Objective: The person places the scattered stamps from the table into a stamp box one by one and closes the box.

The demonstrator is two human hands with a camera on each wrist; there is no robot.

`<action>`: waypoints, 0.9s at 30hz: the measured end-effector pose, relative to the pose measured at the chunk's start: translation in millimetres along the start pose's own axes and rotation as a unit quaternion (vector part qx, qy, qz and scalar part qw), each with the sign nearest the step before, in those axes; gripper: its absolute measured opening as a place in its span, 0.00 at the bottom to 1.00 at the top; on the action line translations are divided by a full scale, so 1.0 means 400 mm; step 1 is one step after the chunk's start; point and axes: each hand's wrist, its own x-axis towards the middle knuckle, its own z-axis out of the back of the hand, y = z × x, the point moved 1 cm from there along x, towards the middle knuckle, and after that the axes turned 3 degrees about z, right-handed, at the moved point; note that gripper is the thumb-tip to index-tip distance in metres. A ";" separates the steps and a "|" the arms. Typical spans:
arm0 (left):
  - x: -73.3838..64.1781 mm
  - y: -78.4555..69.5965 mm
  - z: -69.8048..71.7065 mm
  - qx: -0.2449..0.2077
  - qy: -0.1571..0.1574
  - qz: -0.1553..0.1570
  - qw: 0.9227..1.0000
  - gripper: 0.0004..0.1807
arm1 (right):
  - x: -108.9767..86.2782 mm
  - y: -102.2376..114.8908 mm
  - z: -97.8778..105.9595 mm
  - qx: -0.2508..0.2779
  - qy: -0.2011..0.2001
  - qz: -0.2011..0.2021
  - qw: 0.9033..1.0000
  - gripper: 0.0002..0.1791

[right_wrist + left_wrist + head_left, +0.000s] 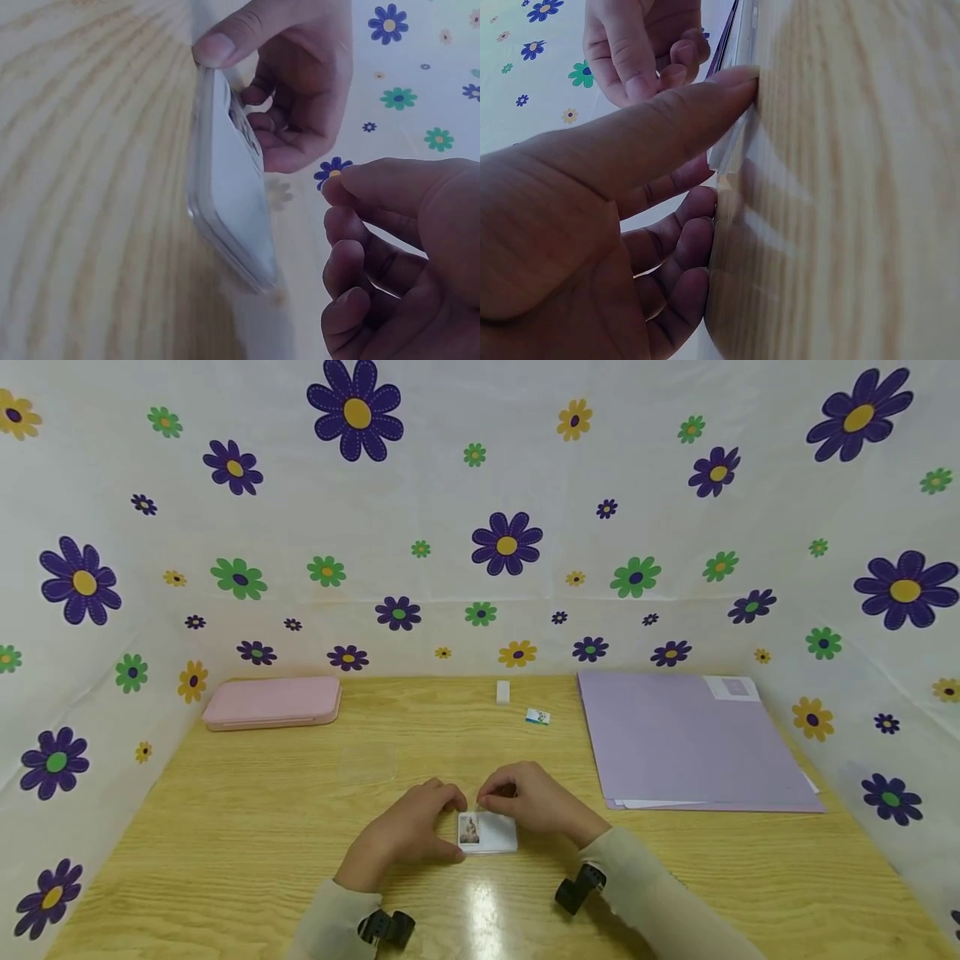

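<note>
The left grip (408, 827) holds the white case (498, 834) across its near and far edges, while the right grip (536, 797) bunches its fingertips, whether around anything I can't tell.

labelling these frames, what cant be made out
- Pink case, head: shut, hiding contents
- Small card, head: print too small
- Papers, head: mostly covered by purple folder
- Flat white case, left wrist: face edge-on, behind left hand
- Anything within right hand, right wrist: hidden by fingers

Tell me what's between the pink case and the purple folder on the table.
The head view shows a small white block and a small printed piece nearer the purple folder, plus a faint clear sheet nearer the pink case.
</note>
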 end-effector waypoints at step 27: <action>-0.001 0.009 -0.001 -0.003 -0.003 -0.008 1.000 0.28 | 0.033 -0.025 0.149 -0.042 -0.089 -0.021 0.995 0.08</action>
